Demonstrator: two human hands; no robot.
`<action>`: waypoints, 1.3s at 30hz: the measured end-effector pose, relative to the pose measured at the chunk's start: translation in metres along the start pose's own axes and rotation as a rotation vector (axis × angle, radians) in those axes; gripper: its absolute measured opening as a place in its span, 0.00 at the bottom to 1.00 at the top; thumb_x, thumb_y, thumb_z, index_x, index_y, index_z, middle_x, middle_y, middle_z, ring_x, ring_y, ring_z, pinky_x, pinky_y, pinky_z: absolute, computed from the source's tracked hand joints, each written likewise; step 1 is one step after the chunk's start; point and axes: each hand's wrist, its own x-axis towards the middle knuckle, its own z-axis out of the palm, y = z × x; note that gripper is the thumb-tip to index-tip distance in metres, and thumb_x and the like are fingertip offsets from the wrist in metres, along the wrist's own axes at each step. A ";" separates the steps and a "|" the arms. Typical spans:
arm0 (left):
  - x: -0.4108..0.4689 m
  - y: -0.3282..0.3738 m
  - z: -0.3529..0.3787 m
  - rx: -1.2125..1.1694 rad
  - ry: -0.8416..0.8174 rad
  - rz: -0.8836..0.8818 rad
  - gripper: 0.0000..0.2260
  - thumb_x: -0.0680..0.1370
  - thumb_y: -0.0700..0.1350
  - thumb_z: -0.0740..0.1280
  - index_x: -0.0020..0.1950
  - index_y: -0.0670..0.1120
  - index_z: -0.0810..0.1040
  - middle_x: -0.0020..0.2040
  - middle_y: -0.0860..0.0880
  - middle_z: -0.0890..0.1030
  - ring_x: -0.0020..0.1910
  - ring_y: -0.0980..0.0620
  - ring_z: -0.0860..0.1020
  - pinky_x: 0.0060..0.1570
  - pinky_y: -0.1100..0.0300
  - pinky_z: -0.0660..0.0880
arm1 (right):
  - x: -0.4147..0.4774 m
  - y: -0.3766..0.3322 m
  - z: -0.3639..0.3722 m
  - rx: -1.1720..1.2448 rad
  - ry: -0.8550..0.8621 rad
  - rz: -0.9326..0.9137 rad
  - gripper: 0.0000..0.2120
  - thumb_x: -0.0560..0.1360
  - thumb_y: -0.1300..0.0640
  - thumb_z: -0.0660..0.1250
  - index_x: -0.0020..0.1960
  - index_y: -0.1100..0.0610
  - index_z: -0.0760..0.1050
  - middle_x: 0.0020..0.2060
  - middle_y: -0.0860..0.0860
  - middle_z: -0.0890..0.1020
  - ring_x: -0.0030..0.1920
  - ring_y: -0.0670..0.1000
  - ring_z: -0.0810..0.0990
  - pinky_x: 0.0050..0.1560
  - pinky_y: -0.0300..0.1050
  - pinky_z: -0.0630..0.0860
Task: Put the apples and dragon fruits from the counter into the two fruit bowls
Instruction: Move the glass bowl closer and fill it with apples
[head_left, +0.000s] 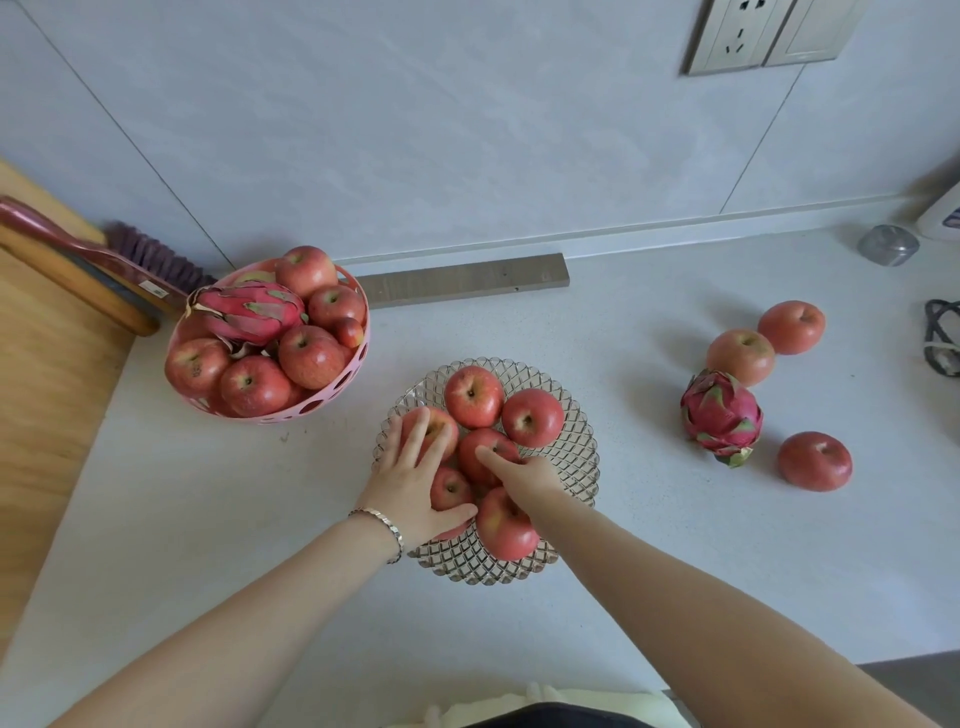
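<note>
A clear cut-glass bowl (576, 452) in the middle of the counter holds several red apples. My left hand (410, 478) lies spread over the apples at its left side, fingers apart, touching an apple (441, 426). My right hand (519, 475) rests fingers-down on the central apple (475, 460), above another apple (504, 527) at the near rim. A pink perforated bowl (332, 389) at the left is heaped with apples and one dragon fruit (249, 312). On the counter at the right lie three loose apples (740, 356) (791, 326) (814, 460) and a dragon fruit (721, 413).
A grey bar (462, 283) lies along the wall behind the bowls. A brush (104, 254) and a wooden board (41, 364) are at the left. A small glass jar (887, 244) and a dark cord (943, 338) sit at the far right.
</note>
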 end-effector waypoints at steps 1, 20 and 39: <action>0.001 -0.001 0.000 -0.003 -0.010 0.005 0.45 0.67 0.64 0.67 0.75 0.54 0.45 0.76 0.51 0.36 0.74 0.42 0.33 0.73 0.49 0.44 | 0.001 0.004 0.002 0.026 0.020 -0.029 0.22 0.65 0.40 0.71 0.45 0.57 0.73 0.36 0.48 0.76 0.36 0.46 0.74 0.32 0.40 0.67; 0.011 0.026 -0.014 0.226 -0.120 0.025 0.37 0.72 0.63 0.59 0.75 0.53 0.49 0.77 0.51 0.38 0.75 0.48 0.36 0.71 0.40 0.38 | -0.026 -0.005 -0.073 -0.498 -0.231 -0.419 0.12 0.70 0.43 0.65 0.46 0.50 0.78 0.38 0.44 0.80 0.41 0.45 0.80 0.47 0.43 0.77; 0.012 0.057 -0.010 0.185 -0.222 0.179 0.22 0.73 0.62 0.61 0.65 0.59 0.69 0.77 0.53 0.48 0.76 0.49 0.46 0.72 0.49 0.49 | 0.021 0.075 -0.269 -0.324 0.658 -0.067 0.26 0.68 0.56 0.71 0.63 0.50 0.68 0.55 0.58 0.66 0.43 0.62 0.75 0.46 0.50 0.75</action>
